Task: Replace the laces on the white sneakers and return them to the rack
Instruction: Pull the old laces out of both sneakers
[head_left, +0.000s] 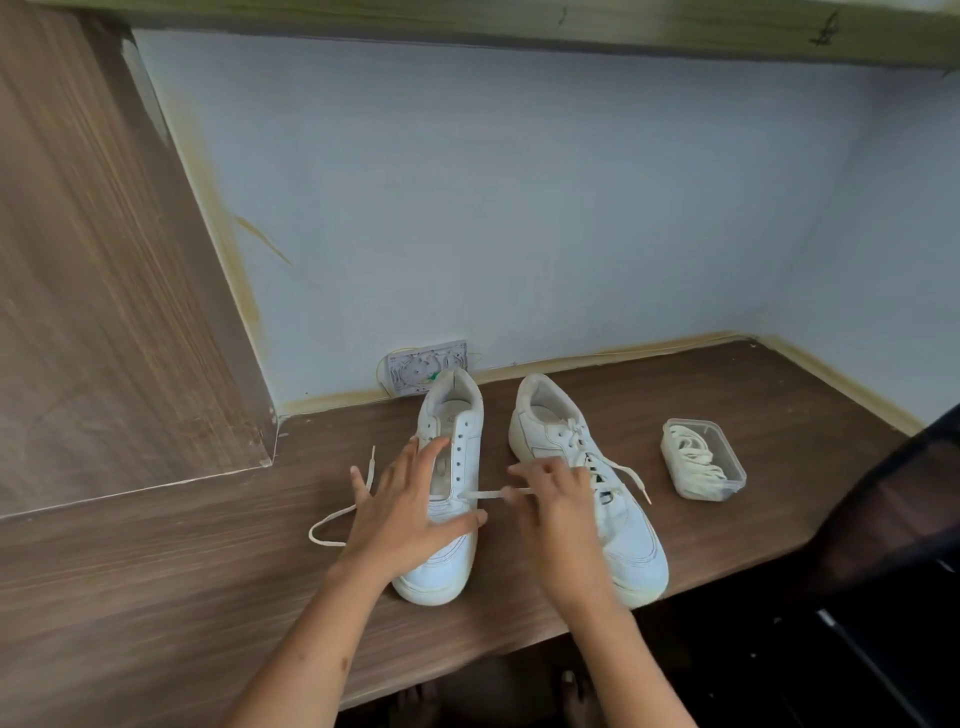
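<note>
Two white sneakers stand on the wooden desk (156, 571), toes toward me. The left sneaker (448, 551) has bare eyelets except for one white lace (483, 494) running through its lowest pair. My left hand (410, 512) rests flat across this shoe with fingers spread. My right hand (556, 514) pinches the lace end that comes out of the shoe's right side. The lace's other end trails in a loop (332, 519) on the desk to the left. The right sneaker (623, 530) is laced, partly behind my right hand.
A clear plastic box (727, 470) holding coiled white laces sits right of the shoes. A wall socket plate (415, 366) is behind the left shoe. A wooden panel (104, 286) rises at left. A dark chair (893, 545) stands at the right. The desk's front edge runs near my forearms.
</note>
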